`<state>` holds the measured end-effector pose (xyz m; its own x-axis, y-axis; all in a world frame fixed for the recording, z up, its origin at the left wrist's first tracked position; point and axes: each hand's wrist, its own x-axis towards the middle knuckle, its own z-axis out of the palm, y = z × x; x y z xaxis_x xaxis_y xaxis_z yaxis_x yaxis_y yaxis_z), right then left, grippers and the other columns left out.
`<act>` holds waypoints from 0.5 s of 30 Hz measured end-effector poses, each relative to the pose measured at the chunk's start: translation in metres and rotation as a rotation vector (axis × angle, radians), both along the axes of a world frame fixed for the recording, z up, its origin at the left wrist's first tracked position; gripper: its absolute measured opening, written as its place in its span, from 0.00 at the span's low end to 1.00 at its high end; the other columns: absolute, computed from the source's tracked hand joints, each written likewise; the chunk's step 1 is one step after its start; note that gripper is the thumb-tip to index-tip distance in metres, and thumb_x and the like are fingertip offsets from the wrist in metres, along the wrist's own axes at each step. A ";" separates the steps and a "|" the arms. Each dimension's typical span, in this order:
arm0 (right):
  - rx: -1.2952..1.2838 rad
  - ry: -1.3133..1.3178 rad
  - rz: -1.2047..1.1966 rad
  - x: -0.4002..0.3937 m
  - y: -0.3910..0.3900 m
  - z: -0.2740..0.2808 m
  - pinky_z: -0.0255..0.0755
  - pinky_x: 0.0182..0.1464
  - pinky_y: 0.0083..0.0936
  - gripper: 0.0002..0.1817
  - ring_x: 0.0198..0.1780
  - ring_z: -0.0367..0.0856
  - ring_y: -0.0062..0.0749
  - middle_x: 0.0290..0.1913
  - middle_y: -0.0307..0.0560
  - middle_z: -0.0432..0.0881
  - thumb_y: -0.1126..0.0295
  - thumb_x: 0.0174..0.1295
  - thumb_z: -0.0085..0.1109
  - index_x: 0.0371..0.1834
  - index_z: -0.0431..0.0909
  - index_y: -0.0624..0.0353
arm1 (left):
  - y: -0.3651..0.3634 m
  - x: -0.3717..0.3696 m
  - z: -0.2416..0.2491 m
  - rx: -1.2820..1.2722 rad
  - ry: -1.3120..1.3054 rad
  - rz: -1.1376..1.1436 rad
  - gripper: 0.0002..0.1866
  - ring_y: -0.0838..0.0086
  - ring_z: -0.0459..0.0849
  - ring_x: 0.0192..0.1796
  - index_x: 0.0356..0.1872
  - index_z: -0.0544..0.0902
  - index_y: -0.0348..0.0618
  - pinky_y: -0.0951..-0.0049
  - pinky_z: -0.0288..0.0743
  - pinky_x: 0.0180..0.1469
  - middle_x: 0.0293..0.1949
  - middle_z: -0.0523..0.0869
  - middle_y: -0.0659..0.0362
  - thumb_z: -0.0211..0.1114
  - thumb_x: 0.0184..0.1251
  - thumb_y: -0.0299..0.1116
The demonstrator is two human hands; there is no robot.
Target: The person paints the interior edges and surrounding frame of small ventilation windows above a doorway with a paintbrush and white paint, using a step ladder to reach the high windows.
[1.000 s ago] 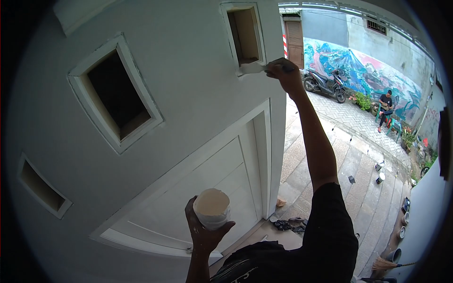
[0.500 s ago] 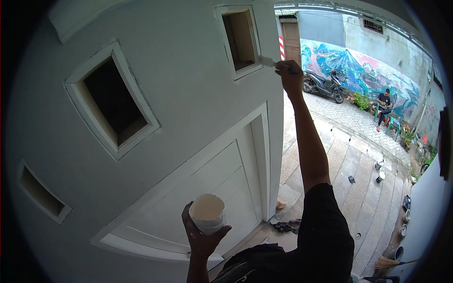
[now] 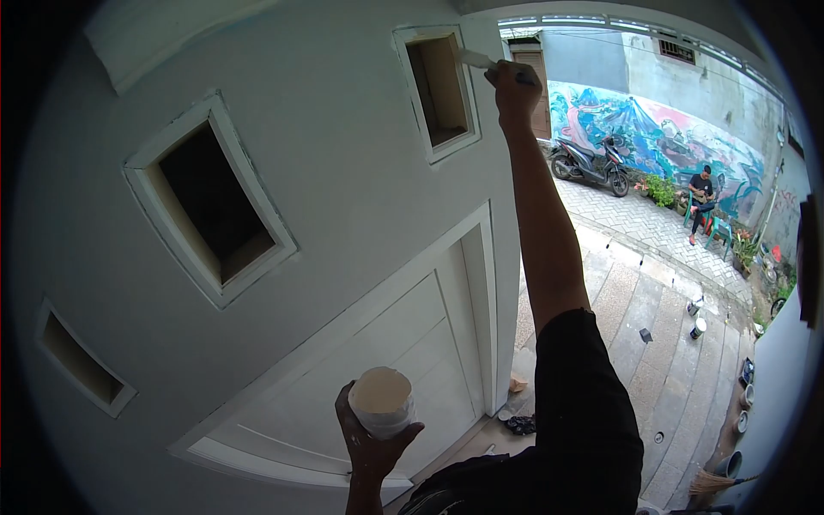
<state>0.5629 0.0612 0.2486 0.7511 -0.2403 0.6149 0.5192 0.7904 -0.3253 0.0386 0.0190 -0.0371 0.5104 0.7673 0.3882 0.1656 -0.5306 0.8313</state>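
Note:
Low in the view, my left hand [image 3: 373, 442] is wrapped round a white cup [image 3: 382, 403] with pale content inside. My right arm reaches up, and my right hand [image 3: 518, 86] grips a brush [image 3: 477, 59] with a pale head. The brush head is at the right side of the white frame [image 3: 470, 103] around the upper wall opening [image 3: 436, 90]. Whether the bristles touch the frame is too small to tell. The fingers of my right hand are closed round the handle.
Two more framed openings [image 3: 215, 206] [image 3: 81, 360] are in the grey wall [image 3: 335, 180]. Below is a white door [image 3: 386, 343]. Outside are a motorbike [image 3: 592, 163], a seated person [image 3: 701, 193], paint cans [image 3: 698, 328], buckets [image 3: 730, 463] and a broom [image 3: 711, 482].
My right hand has moved up along the frame's right side with the brush, slightly leftward. My left hand still holds the cup, a little lower in view. The whole view has shifted slightly.

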 end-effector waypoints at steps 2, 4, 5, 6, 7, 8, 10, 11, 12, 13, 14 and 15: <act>-0.050 0.018 -0.047 0.013 0.013 -0.013 0.87 0.37 0.26 0.07 0.30 0.89 0.32 0.29 0.51 0.87 0.75 0.60 0.64 0.37 0.81 0.69 | 0.001 -0.001 -0.001 0.009 0.002 0.006 0.64 0.48 0.70 0.69 0.72 0.58 0.40 0.46 0.71 0.69 0.66 0.66 0.44 0.92 0.33 0.44; -0.138 0.010 -0.185 0.017 0.016 -0.023 0.82 0.33 0.25 0.08 0.25 0.88 0.32 0.23 0.50 0.87 0.72 0.58 0.62 0.34 0.80 0.67 | 0.005 -0.003 -0.002 0.017 -0.001 0.013 0.64 0.48 0.71 0.69 0.72 0.58 0.40 0.46 0.71 0.69 0.66 0.66 0.44 0.93 0.33 0.44; -0.140 0.005 -0.183 0.022 0.015 -0.023 0.82 0.33 0.25 0.08 0.25 0.88 0.32 0.23 0.50 0.87 0.72 0.58 0.62 0.34 0.80 0.67 | 0.006 -0.004 -0.004 0.026 -0.003 0.018 0.64 0.48 0.71 0.68 0.72 0.58 0.40 0.46 0.71 0.69 0.66 0.66 0.44 0.93 0.33 0.44; -0.187 0.029 -0.222 0.018 0.008 -0.022 0.82 0.33 0.26 0.08 0.26 0.88 0.32 0.24 0.50 0.87 0.72 0.58 0.62 0.34 0.80 0.67 | 0.005 -0.006 -0.006 0.030 -0.002 0.024 0.65 0.48 0.71 0.68 0.72 0.57 0.40 0.46 0.72 0.68 0.66 0.66 0.44 0.93 0.33 0.44; -0.230 0.053 -0.265 0.015 0.003 -0.018 0.83 0.33 0.26 0.07 0.26 0.89 0.32 0.25 0.50 0.87 0.73 0.59 0.63 0.33 0.79 0.68 | 0.006 -0.008 -0.007 0.028 -0.003 0.023 0.65 0.48 0.71 0.68 0.72 0.57 0.40 0.46 0.72 0.68 0.66 0.66 0.44 0.93 0.33 0.44; -0.230 0.048 -0.267 0.012 0.001 -0.008 0.83 0.33 0.26 0.07 0.26 0.89 0.32 0.25 0.50 0.87 0.73 0.59 0.63 0.33 0.79 0.68 | 0.008 -0.008 -0.006 0.025 -0.007 0.021 0.64 0.48 0.71 0.68 0.72 0.58 0.40 0.46 0.72 0.68 0.66 0.66 0.44 0.93 0.33 0.45; 0.047 -0.046 -0.092 -0.004 -0.001 0.024 0.85 0.33 0.26 0.08 0.27 0.88 0.31 0.26 0.50 0.86 0.74 0.59 0.64 0.32 0.78 0.69 | 0.010 -0.006 -0.005 0.022 -0.014 0.017 0.64 0.47 0.71 0.68 0.72 0.58 0.41 0.46 0.72 0.68 0.66 0.66 0.43 0.93 0.33 0.45; 0.185 -0.088 -0.002 -0.011 0.000 0.035 0.86 0.33 0.26 0.08 0.28 0.87 0.31 0.27 0.50 0.85 0.74 0.59 0.64 0.31 0.78 0.70 | 0.010 -0.006 -0.003 0.034 -0.003 0.018 0.64 0.47 0.71 0.69 0.72 0.58 0.40 0.46 0.71 0.69 0.66 0.66 0.43 0.93 0.33 0.45; 0.150 -0.112 -0.026 -0.007 0.004 0.042 0.85 0.33 0.27 0.08 0.30 0.88 0.29 0.26 0.50 0.85 0.73 0.59 0.64 0.30 0.78 0.68 | 0.010 -0.006 -0.002 0.045 0.010 0.018 0.64 0.47 0.71 0.69 0.72 0.58 0.40 0.46 0.71 0.69 0.66 0.66 0.43 0.93 0.33 0.45; 0.150 -0.111 -0.026 0.006 0.013 0.042 0.85 0.33 0.27 0.08 0.30 0.88 0.29 0.26 0.50 0.85 0.73 0.59 0.64 0.30 0.78 0.68 | 0.011 -0.005 -0.003 0.046 0.011 0.019 0.64 0.47 0.71 0.69 0.72 0.58 0.40 0.46 0.71 0.69 0.66 0.66 0.43 0.93 0.33 0.45; 0.000 -0.058 -0.104 0.017 0.021 0.036 0.84 0.34 0.29 0.08 0.31 0.88 0.30 0.27 0.51 0.86 0.72 0.58 0.65 0.30 0.79 0.67 | 0.011 -0.004 -0.004 0.027 0.005 0.013 0.65 0.47 0.70 0.69 0.72 0.58 0.40 0.46 0.71 0.69 0.66 0.66 0.43 0.93 0.33 0.45; -0.152 -0.004 -0.182 0.030 0.028 0.029 0.84 0.36 0.32 0.09 0.32 0.88 0.31 0.27 0.53 0.86 0.70 0.57 0.66 0.29 0.79 0.66 | 0.011 -0.005 -0.005 0.007 0.001 0.006 0.65 0.47 0.70 0.69 0.72 0.57 0.40 0.46 0.71 0.69 0.66 0.66 0.43 0.93 0.33 0.45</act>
